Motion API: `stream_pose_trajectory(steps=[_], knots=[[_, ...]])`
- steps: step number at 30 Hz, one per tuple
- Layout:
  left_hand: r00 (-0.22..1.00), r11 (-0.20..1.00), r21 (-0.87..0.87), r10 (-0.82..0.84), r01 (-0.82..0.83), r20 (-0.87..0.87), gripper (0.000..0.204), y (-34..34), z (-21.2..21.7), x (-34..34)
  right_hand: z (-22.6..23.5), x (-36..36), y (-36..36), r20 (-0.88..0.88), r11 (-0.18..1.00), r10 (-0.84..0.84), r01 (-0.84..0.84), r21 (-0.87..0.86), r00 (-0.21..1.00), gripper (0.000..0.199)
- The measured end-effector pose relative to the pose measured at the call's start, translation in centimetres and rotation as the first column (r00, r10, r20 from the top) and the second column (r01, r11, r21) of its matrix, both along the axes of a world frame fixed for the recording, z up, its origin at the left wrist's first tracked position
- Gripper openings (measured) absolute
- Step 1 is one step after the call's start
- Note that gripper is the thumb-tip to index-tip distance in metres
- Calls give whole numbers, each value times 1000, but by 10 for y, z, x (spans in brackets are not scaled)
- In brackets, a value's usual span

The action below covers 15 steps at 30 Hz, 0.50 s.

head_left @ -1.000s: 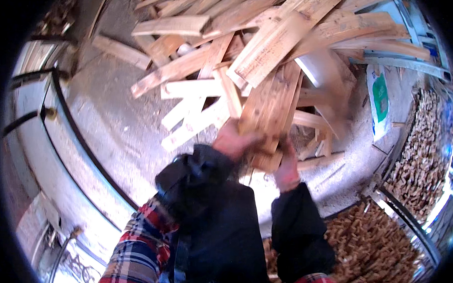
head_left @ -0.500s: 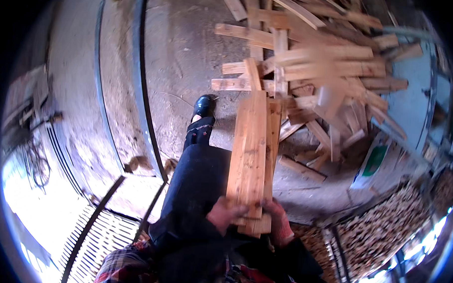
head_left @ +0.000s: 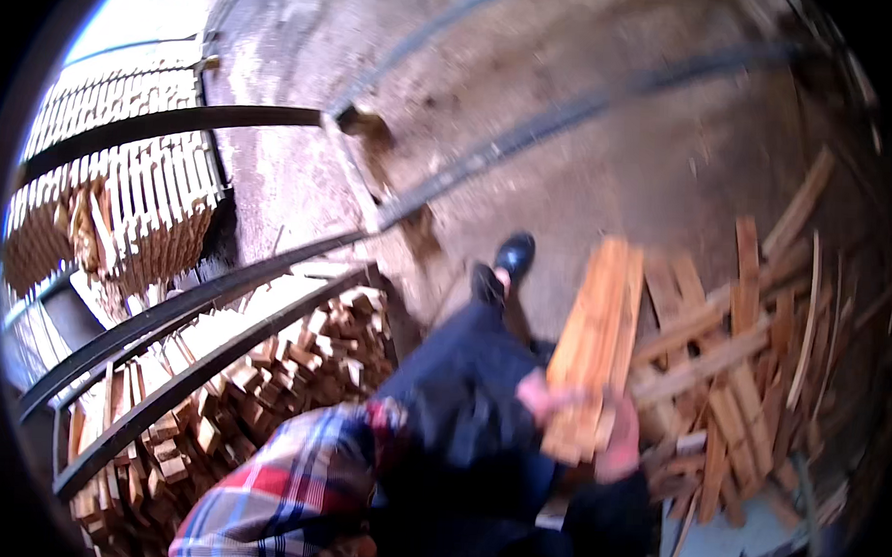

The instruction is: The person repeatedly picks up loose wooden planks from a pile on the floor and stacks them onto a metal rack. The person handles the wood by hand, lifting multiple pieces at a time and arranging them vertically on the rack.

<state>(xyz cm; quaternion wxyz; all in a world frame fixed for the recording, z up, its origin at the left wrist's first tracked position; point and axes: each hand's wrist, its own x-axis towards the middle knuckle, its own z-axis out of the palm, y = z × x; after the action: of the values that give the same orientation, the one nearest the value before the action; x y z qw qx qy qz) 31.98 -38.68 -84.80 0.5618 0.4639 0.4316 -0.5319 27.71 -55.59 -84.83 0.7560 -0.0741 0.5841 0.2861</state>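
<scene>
A bundle of several flat wooden boards (head_left: pixel 597 323) points away from my body at the right of centre. At its near end my left hand (head_left: pixel 542 394) closes round the left side. My right hand (head_left: pixel 621 444) grips the opposite side, a little nearer to me. The boards lie lengthwise against one another, and their exact number is hard to tell. Motion blurs the fingers somewhat. Just right of the bundle spreads a loose heap of wooden slats (head_left: pixel 733 357).
Dark metal rails (head_left: pixel 259 282) run along the left, beside stacked cut wood pieces (head_left: pixel 286 356). Farther left stands a layered stack of pale strips (head_left: pixel 136 140). A long bar (head_left: pixel 570 106) crosses the concrete floor (head_left: pixel 607 176). A pale blue panel (head_left: pixel 722 543) lies below the heap.
My view has swung to the left, bringing the rails and stacked wood into sight. The boards stay in both hands and now appear farther right.
</scene>
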Motion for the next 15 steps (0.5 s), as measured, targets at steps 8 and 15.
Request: stream_pose_trajectory(steps=[8,15], knots=[[907,992,33,96,-120,411,98,125,100,53,96,103,110,448,843,501,-302,-445,741,100],[892,736,662,-196,-141,408,60,331,-69,113,-97,237,315,792,816,520,-462,-349,320,86]])
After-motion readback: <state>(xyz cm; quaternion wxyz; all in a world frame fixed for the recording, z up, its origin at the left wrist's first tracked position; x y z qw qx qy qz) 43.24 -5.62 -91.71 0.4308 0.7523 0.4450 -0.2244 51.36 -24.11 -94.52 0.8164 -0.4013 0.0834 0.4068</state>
